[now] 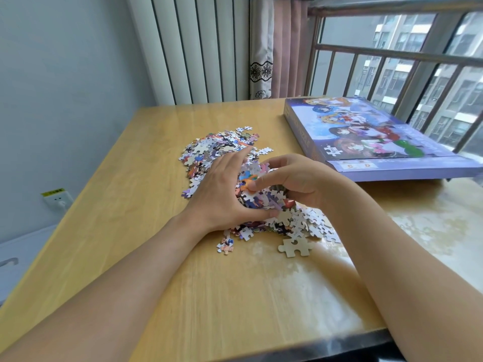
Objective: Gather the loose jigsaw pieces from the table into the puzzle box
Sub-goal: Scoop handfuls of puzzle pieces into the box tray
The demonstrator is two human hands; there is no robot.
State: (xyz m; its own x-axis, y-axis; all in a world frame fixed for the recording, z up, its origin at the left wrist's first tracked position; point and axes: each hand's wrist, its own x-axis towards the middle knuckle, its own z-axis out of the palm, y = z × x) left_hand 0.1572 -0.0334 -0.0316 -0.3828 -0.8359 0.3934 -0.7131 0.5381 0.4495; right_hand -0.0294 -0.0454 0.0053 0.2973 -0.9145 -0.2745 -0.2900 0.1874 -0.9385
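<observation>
Head view, pieces: we see the jigsaw pieces (235, 163) heaped mid-table (130, 205), strays at the near edge
Left hand: our left hand (222, 189) lies flat-fingered against the heap's left flank, thumb under it, corralling
Right hand: our right hand (290, 181) curls over the heap, fingertips pinching pieces
Handling: we judge them light, stiff, slippery card; cup from both sides, scoop low
Box: the puzzle box (366, 137) sits closed, far right, apart from the heap
Axis: heap runs far-left to near-right; box's long side runs away from us
</observation>
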